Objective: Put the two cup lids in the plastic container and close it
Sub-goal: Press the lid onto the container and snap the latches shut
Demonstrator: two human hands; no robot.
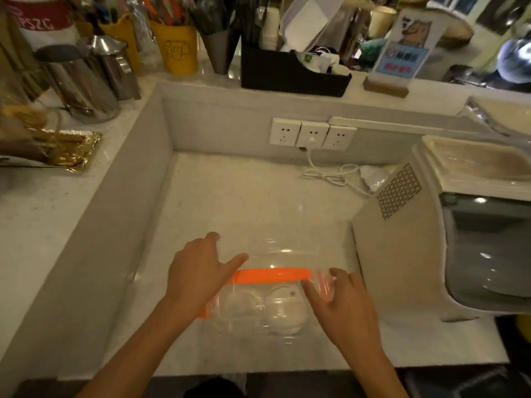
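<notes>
A person's left hand [201, 271] and right hand [342, 300], fingers spread and flat rather than gripping, are pressing the orange-rimmed lid [273, 275] onto a clear plastic container [258, 317] near the counter's [230, 202] front edge, two white cup lids [284, 308] showing inside. The thin, slippery shell is probably light and flexible, best held at its rim. Wall sockets [311, 135] and a white machine [448, 225] are flanking the recessed marble surface.

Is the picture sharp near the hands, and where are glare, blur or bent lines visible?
Head view: dim, warm light; the left hand and right hand are slightly soft, the clear container with its orange rim shows small bright reflections; the two cup lids look hazy through the plastic; counter edges curve from wide-angle distortion; the top shelf clutter is blurred.
</notes>
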